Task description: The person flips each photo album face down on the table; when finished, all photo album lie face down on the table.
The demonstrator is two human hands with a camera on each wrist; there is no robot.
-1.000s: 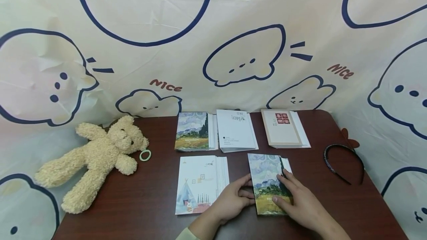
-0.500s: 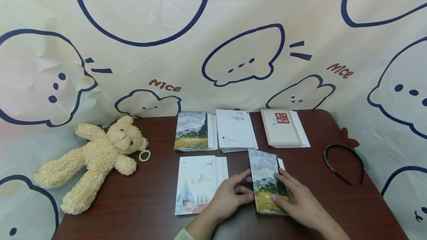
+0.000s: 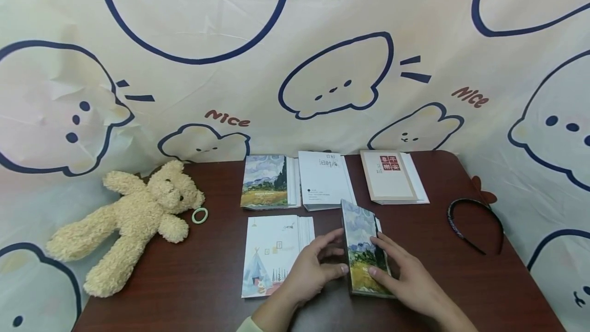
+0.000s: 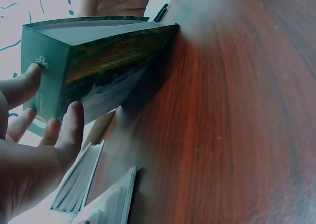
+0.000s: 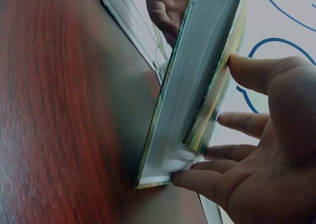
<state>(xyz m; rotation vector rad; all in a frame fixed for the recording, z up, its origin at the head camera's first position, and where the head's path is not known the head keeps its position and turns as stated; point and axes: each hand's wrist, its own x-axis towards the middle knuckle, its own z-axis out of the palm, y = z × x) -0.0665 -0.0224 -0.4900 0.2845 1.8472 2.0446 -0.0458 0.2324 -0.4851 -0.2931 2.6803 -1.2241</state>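
Observation:
A photo album (image 3: 361, 250) with a painted landscape cover stands tilted between my two hands, its green spine raised off the table. My left hand (image 3: 318, 268) holds the spine side; in the left wrist view the thumb lies on the green spine (image 4: 49, 80) and the fingertips reach the lower cover. With the right hand (image 3: 412, 275) I grip the opposite side, thumb on the front cover and fingers at the open edge. White page edges (image 5: 190, 61) show in the right wrist view.
Left of the hands lies a white album (image 3: 269, 255) with a tent drawing. Behind are a landscape album (image 3: 265, 181), a white album (image 3: 324, 178) and a cream album (image 3: 389, 175). A teddy bear (image 3: 138, 219), a green ring (image 3: 200, 215) and a headband (image 3: 454, 224) flank them.
The landscape album between my hands has tipped up from nearly flat, its spine side rising and its right edge shifting left. Both hands stay on it, the right one moving slightly left.

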